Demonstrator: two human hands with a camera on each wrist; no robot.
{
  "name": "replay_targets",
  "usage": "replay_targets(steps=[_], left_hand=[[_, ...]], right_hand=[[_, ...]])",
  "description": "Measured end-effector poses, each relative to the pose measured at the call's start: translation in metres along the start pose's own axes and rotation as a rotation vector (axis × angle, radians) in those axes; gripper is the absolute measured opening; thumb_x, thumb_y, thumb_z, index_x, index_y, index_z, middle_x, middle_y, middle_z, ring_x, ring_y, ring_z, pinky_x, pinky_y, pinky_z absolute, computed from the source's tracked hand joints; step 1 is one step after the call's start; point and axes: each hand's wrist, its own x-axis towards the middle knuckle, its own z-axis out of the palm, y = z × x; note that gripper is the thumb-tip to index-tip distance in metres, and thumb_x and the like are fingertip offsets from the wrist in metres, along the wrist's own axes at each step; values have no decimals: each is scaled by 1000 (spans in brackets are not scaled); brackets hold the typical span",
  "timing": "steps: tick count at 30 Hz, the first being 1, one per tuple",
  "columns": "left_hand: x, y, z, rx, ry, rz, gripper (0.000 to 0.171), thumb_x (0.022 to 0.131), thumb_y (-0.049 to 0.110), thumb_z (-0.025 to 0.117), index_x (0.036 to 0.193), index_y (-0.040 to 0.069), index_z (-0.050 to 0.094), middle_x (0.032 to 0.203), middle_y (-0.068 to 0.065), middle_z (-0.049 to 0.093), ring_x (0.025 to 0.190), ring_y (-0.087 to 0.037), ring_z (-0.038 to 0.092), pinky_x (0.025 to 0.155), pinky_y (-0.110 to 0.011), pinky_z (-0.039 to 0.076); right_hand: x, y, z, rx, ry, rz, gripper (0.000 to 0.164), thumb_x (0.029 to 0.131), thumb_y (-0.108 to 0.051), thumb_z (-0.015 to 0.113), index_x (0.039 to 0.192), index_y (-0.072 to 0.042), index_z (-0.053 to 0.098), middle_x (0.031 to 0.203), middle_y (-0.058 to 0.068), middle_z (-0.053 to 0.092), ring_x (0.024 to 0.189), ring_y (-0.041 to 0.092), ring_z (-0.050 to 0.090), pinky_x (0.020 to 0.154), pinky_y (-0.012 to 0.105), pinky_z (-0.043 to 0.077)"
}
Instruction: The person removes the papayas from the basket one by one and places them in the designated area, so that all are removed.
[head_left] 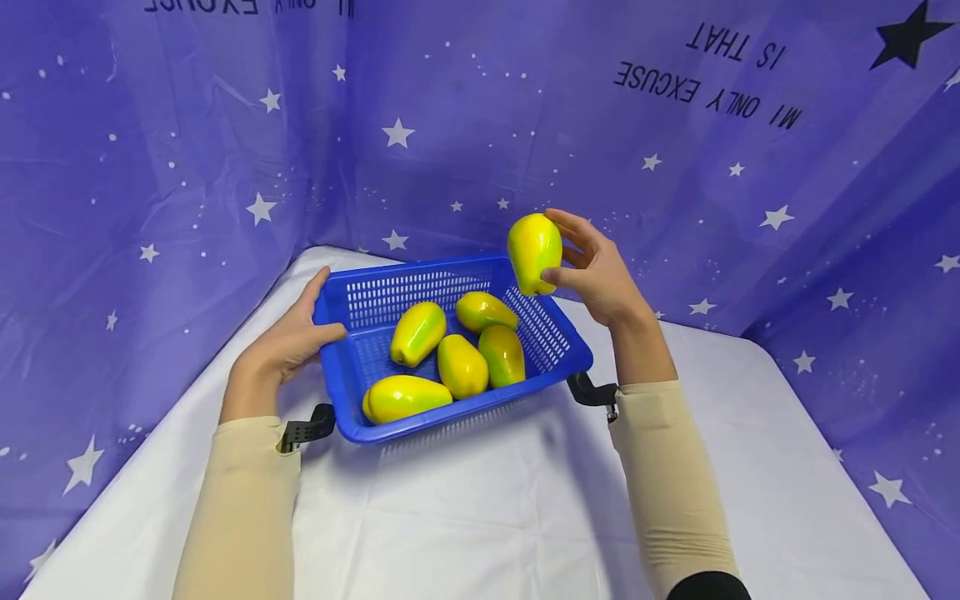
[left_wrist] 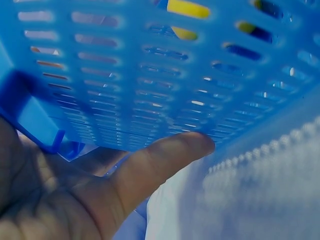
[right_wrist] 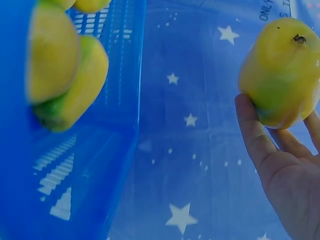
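Well, my right thumb and fingers are closed around one yellow-green fruit (head_left: 534, 250), pinching it from its right side; the rest of that right hand (head_left: 597, 271) touches nothing else. In the head view the fruit shows over the far right corner of the blue basket (head_left: 367, 346), while from my right wrist it looks well apart from it. My left hand (head_left: 288, 340) grips the basket's left end, thumb at the rim. I can't tell whether its base rests on the white cloth (head_left: 457, 517).

I'd judge myself midway with this piece: it is gripped and raised, but not set down. Five other fruits (head_left: 461, 367) lie in the basket, mostly bunched toward its near and right sides, leaving bare floor at the left. Whether mine is being added or taken away, I can't tell.

Counting up, that makes six fruits, five inside and one in my grasp, plus one basket and one cloth-covered surface; beyond hangs the starry purple curtain (head_left: 465, 100).
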Motion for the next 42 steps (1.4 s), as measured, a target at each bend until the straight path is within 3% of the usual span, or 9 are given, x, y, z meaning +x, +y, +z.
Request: replay_targets(steps=[14, 22, 30, 42], left_hand=[[2, -15, 5, 4, -6, 0, 105, 86, -7, 49, 151, 49, -11, 160, -18, -6, 132, -48, 29, 87, -52, 51], [2, -6, -1, 34, 9, 12, 103, 87, -6, 49, 151, 49, -12, 159, -21, -8, 135, -48, 23, 85, -48, 53], [6, 3, 0, 78, 4, 2, 104, 87, -6, 50, 151, 50, -11, 160, -19, -7, 136, -46, 21, 92, -53, 47], [4, -1, -2, 71, -9, 6, 102, 90, -5, 48, 149, 51, -13, 158, -23, -10, 136, -48, 19, 80, -34, 53]], right_hand=[[-40, 27, -47, 16, 65, 33, 77, 78, 14, 67, 147, -10, 42, 149, 10, 37, 130, 37, 43, 90, 37, 52], [-52, 33, -72, 44, 111, 29, 77, 78, 17, 66, 147, -8, 42, 148, 13, 37, 127, 37, 44, 90, 33, 52], [-74, 53, -90, 97, 175, 51, 78, 77, 21, 63, 147, -6, 41, 148, 15, 35, 124, 35, 45, 85, 32, 54], [-80, 77, -99, 77, 186, 72, 78, 77, 20, 63, 147, -8, 43, 149, 13, 37, 128, 36, 43, 87, 32, 53]])
